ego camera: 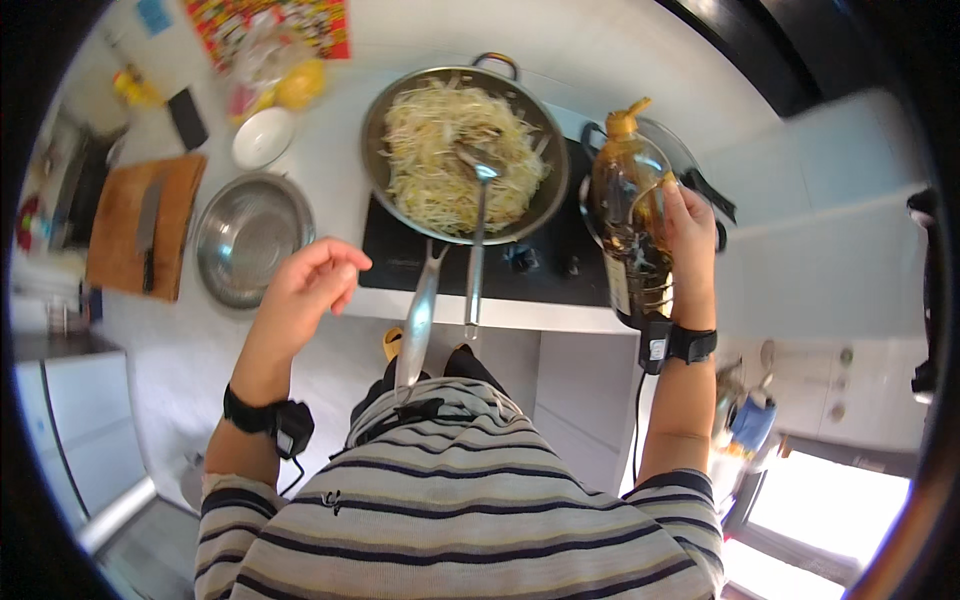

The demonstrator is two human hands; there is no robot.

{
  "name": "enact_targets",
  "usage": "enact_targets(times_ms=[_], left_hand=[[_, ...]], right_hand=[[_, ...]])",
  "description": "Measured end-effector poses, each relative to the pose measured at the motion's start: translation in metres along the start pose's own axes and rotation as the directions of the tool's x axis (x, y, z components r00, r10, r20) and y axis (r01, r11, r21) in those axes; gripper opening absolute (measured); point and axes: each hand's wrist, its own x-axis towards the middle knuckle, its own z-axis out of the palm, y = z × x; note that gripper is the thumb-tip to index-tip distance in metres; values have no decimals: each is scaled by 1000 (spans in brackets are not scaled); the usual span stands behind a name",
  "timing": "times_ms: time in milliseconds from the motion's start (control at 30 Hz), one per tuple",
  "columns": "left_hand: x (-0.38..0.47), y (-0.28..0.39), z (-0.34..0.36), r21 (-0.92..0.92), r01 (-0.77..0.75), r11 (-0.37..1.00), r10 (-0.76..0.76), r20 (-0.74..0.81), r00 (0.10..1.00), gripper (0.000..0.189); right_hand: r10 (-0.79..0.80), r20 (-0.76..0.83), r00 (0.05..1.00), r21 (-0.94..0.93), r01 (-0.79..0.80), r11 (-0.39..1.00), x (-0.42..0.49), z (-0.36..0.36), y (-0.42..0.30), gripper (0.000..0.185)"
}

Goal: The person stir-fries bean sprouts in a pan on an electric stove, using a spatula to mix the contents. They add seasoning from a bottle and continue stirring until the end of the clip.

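A frying pan point(555, 195) full of pale shredded vegetable point(427, 165) sits on the black cooktop. In it lies a metal spatula point(478, 262), its handle resting over the near rim beside the pan's own handle point(418, 322). My right hand point(690, 225) grips the handle of a large plastic bottle point(630, 210) of dark liquid with a yellow cap, held upright right of the pan. My left hand point(319, 281) is in the air near the front left of the cooktop, fingers curled and apart, holding nothing, close to a metal bowl point(255, 232).
At left, a knife point(150, 210) lies on a wooden cutting board point(112, 232). A white bowl point(262, 139) and a plastic bag point(266, 60) with yellow contents stand behind the metal bowl. Behind the bottle is a lidded pot point(664, 139). The black cooktop point(390, 255) ends at the counter's front edge.
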Motion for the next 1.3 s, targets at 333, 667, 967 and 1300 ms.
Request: enact_targets(times_ms=[333,667,967,1300], left_hand=[[-20,54,122,213,-466,859,321,485,814,61],[-30,17,336,17,-565,825,95,981,169,32],[-95,-88,554,-260,-885,387,487,872,-43,58],[-152,-156,674,-219,-934,283,562,827,-24,65]], right_hand=[[-181,-89,980,371,201,907,-201,-19,42,36],[21,-238,971,407,80,910,-373,-74,152,53],[166,-782,601,502,449,739,-472,-182,252,35],[65,-950,305,219,503,836,-488,-219,346,46]])
